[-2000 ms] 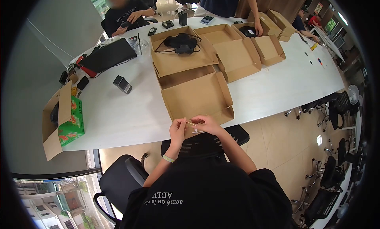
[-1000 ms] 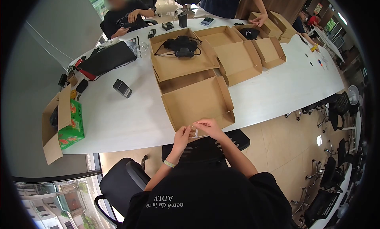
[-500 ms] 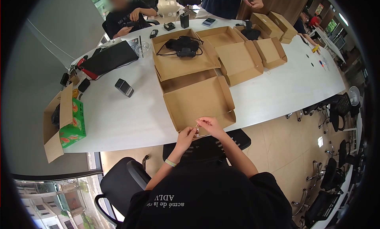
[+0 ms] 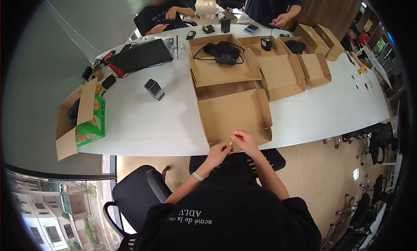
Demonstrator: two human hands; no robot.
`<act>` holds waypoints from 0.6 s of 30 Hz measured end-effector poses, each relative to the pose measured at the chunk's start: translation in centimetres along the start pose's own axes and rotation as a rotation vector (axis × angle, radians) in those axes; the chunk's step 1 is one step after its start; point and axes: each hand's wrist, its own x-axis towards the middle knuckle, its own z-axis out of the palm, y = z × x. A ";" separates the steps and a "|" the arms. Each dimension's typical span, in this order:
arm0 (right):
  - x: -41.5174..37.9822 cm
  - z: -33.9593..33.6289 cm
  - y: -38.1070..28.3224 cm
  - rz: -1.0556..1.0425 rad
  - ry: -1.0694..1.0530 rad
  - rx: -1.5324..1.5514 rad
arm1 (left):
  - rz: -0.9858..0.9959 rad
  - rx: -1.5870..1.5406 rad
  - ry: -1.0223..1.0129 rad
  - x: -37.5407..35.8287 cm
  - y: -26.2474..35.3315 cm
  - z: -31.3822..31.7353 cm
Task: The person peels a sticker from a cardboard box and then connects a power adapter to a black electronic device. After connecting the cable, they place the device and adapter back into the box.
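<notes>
My left hand (image 4: 220, 153) and my right hand (image 4: 244, 142) meet over the front edge of an open cardboard box (image 4: 232, 114), both with fingers pinched together. Between the fingertips is a small thin whitish piece (image 4: 231, 143), too small to name. The right fingers pinch its upper part, and the left fingertips close on its lower end. Behind the open lid, the box's deeper tray joins a second cardboard box (image 4: 206, 75) in this view, where a black headset-like device with straps and cable (image 4: 223, 52) lies.
More open cardboard boxes (image 4: 282, 73) stand to the right. On the left are a green printed carton (image 4: 91, 125), a black laptop (image 4: 141, 56) and a dark box-shaped device (image 4: 154, 90). A person (image 4: 271, 8) across the table dangles a black block (image 4: 266, 44) by a cord.
My view has shifted, moving the table rightward in frame. My hands stay together on the small piece. The standing person's hand has come down, and the black block now hangs over a box.
</notes>
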 end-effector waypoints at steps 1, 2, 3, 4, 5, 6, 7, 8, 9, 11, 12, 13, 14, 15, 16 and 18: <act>0.0 0.0 -0.2 0.011 -0.002 -0.005 | -0.001 -0.001 0.000 0.0 0.0 0.0; 0.0 0.0 -0.2 0.012 -0.003 -0.005 | 0.002 0.011 -0.001 0.0 -0.1 0.0; 0.0 0.0 -0.2 0.006 0.002 -0.017 | 0.005 0.024 -0.002 0.0 -0.1 0.0; 0.0 0.1 -0.1 0.000 0.006 -0.028 | 0.004 0.023 -0.003 0.0 -0.2 0.0; 0.1 0.0 0.0 0.001 0.007 -0.029 | 0.011 0.025 0.006 0.1 -0.2 0.0; 0.1 0.0 0.0 0.002 0.003 -0.024 | 0.018 0.027 0.014 0.0 -0.1 0.0; 0.1 0.0 0.1 0.004 0.000 -0.019 | 0.017 0.027 0.010 0.0 0.0 0.0; 0.1 0.0 0.2 0.007 0.004 -0.018 | 0.013 0.035 0.009 0.0 0.1 0.0; 0.2 0.2 0.4 -0.010 0.027 -0.009 | 0.009 0.043 0.008 0.0 0.1 0.0; 0.2 0.1 0.7 -0.026 0.054 0.000 | 0.018 0.035 0.009 -0.1 0.1 0.1; 0.2 0.1 0.7 -0.031 0.055 -0.006 | 0.028 0.028 0.017 -0.1 0.1 0.1; 0.2 0.1 0.7 -0.037 0.054 -0.010 | 0.027 0.028 0.016 0.0 0.1 0.1; 0.2 0.1 0.7 -0.036 0.054 -0.010 | 0.018 0.039 0.011 -0.1 0.1 0.1; 0.2 0.1 0.7 -0.040 0.056 -0.011 | 0.009 0.050 0.007 -0.1 0.2 0.0; 0.3 0.1 0.7 -0.043 0.060 -0.013 | 0.008 0.050 0.007 -0.1 0.3 0.0; 0.3 0.0 0.7 -0.041 0.057 -0.018 | 0.016 0.068 0.001 -0.1 0.3 -0.1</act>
